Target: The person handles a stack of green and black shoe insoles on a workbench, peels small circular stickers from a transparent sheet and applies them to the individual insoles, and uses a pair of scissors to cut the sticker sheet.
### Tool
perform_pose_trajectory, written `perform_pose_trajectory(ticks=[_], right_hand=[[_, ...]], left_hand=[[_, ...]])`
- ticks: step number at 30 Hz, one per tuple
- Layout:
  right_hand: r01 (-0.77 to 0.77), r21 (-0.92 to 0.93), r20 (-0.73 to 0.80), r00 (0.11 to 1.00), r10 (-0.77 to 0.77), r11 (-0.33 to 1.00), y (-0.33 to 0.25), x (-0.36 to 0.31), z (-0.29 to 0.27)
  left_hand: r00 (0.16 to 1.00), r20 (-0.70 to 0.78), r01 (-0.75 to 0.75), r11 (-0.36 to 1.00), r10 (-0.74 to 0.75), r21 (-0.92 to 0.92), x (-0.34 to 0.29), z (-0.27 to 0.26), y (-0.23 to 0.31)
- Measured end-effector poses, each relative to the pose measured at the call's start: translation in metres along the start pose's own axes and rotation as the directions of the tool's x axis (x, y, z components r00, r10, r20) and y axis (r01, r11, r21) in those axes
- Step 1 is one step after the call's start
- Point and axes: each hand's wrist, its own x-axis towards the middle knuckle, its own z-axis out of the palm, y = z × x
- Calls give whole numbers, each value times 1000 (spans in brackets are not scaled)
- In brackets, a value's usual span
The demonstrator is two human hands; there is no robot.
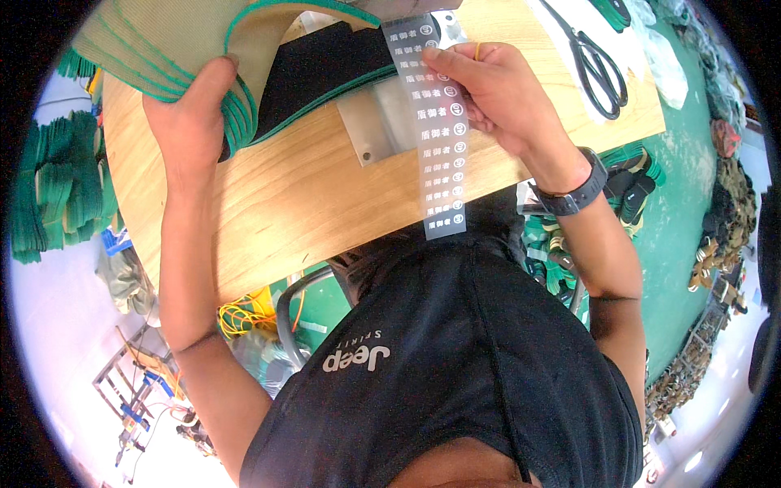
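My left hand (191, 118) is closed around the edge of a stack of beige insoles (150, 41) with green stitched rims, thumb on top. The stack bends upward at the far left of the table. Beside it lies a black insole piece (325, 61), also edged in green. Between thumb and fingers, my right hand (500, 89) pinches a clear strip of labels (443, 171) with white repeated print. The strip hangs down past the table's near edge. A metal plate (362, 134) lies partly under the strip, and the strip's far end meets a machine part (419, 6).
The wooden table (268, 195) has a curved near edge in front of me. Black-handled scissors (598, 77) lie on white paper at the right. Green-edged stacks (65, 179) stand at the left, and more piles (634, 187) sit below the table's right side.
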Motion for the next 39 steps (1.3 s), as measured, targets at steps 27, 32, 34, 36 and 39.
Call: perform_pose_trajectory(ticks=[27,32,34,36,39], right_hand=[[180,237,-176,974,-140,955,4,-12,-11],[138,-114,40,990,-134,984,2,3,-1],[125,-144,45,992,-120,982,2,4,1],[115,-169,40,993,-110,979,2,3,1],[116,-186,38,993,-111,976,2,3,0]], left_hand=[[968,250,-102,930,11,354,-3,17,18],[1000,6,-24,999,24,45,0,3,8],[1000,14,-4,1000,4,13,-2,-2,8],[1000,21,-2,1000,2,-1,-4,-2,8],[999,34,-35,998,33,51,-4,-2,10]])
